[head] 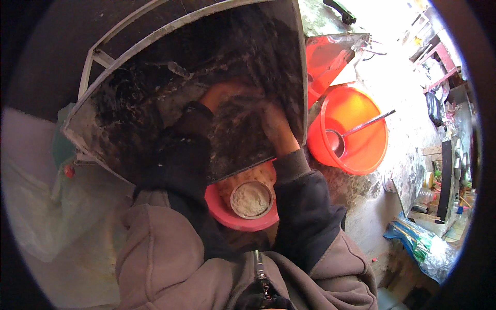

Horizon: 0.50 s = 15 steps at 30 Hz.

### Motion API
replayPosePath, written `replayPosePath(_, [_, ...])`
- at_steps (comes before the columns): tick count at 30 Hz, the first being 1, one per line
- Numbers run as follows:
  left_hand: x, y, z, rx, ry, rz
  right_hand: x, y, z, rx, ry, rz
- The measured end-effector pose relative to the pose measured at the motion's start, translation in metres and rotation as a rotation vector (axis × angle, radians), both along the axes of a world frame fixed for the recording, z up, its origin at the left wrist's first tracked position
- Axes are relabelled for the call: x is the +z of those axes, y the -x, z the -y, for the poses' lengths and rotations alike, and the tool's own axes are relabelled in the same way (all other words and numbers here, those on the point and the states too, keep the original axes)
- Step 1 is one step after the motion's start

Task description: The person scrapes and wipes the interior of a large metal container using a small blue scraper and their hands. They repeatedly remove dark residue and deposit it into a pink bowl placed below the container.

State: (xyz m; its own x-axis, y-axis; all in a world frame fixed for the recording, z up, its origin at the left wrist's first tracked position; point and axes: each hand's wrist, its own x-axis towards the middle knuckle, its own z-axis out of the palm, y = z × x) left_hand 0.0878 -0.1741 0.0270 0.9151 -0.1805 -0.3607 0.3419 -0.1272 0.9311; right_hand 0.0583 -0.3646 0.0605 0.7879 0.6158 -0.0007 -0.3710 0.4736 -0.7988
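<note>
Both my hands are over a dark, flour-streaked tabletop [147, 100] with a pale edge. My left hand [232, 91] reaches in from the left, blurred, with a dark band at the wrist. Close by on the right, my right hand [275, 116] is blurred too; whether either hand holds anything is unclear. Below the table's near edge, between my forearms, stands a pink-red basin [228, 221] holding something light brown, perhaps dough. A round metal bowl of white powder [251, 199], which looks like flour, sits on top of it.
Right of the table stands an orange-red plastic bucket [360, 155] with a long-handled metal ladle [368, 123] in it. Behind it is a red container [325, 58]. A blue and clear plastic bag [424, 248] lies on the floor at lower right. Translucent sheeting [42, 209] hangs at left.
</note>
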Motion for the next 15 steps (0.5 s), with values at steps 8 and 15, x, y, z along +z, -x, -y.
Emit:
replayPosePath(8, [0.023,0.028,0.006,0.100,0.335,-0.031,-0.030,-0.009,0.000,0.093,-0.028,0.054])
replayPosePath(15, [-0.020,0.029,-0.027,0.334,-0.025,0.203,-0.010,-0.011,0.000,0.156,0.112,-0.114])
